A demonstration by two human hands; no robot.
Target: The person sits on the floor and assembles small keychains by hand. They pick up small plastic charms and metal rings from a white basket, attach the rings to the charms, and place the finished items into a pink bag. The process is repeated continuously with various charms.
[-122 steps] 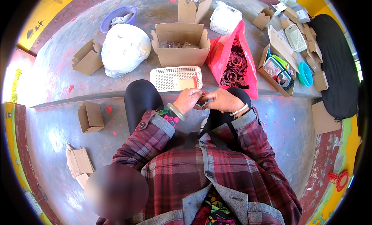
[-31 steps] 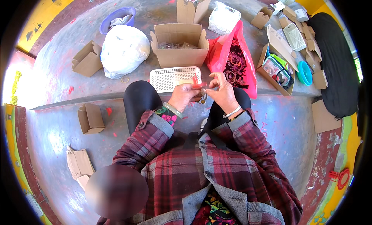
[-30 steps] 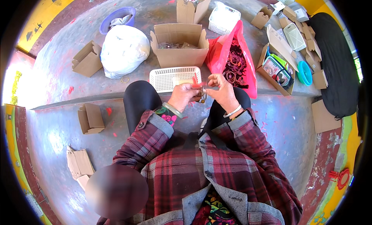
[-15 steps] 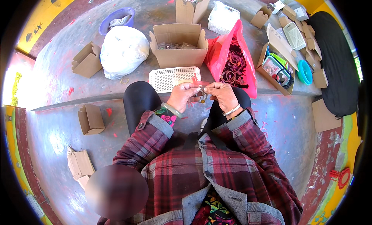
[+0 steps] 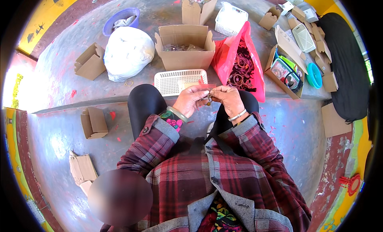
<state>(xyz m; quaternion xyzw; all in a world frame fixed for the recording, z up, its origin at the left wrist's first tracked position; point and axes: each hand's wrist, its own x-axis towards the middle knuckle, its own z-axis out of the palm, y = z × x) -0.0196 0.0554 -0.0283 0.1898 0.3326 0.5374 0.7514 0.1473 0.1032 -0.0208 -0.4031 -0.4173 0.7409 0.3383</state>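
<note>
In front of my knees both hands work close together, their fingertips almost touching. My left hand, with a pale bangle at the wrist, pinches a small reddish see-through packet. My right hand, wearing a silver bracelet, is closed on a small grey cord loop with an amber-coloured bead hanging below the fingers. The fingers hide much of the loop, and whether it is partly inside the packet I cannot tell. Just beyond my hands lies a shallow white perforated basket.
Behind the basket stands an open cardboard box of small packaged items. A pink-red bag full of dark and pink loops is at its right, a stuffed white bag at its left. A step edge crosses the floor.
The cord loop, spread open between my fingertips before, is now bunched up smaller, with the bead hanging lower in view. My fingertips have drawn closer together. The surroundings stay as they were.
</note>
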